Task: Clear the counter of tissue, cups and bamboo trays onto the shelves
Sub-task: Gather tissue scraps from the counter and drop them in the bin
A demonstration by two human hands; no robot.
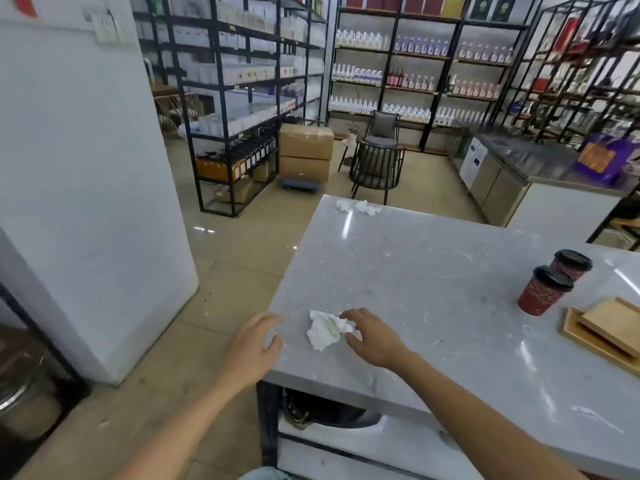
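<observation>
A crumpled white tissue [325, 329] lies near the front left corner of the grey marble counter [415, 271]. My right hand [372, 337] rests just right of it, fingers spread and touching its edge, holding nothing. My left hand [254, 341] hovers open at the counter's left edge, a little apart from the tissue. Two more tissue wads [358, 206] sit at the far corner. Two red paper cups with black lids [550, 287] stand at the right. Stacked bamboo trays [604, 329] lie beside them at the right edge of view.
Black metal shelves [239, 98] with bottles stand beyond the counter at left and along the back wall. A white fridge [86, 202] is at left. Stacked cardboard boxes [306, 154], two dark chairs [377, 164] and a steel counter [519, 164] stand further back.
</observation>
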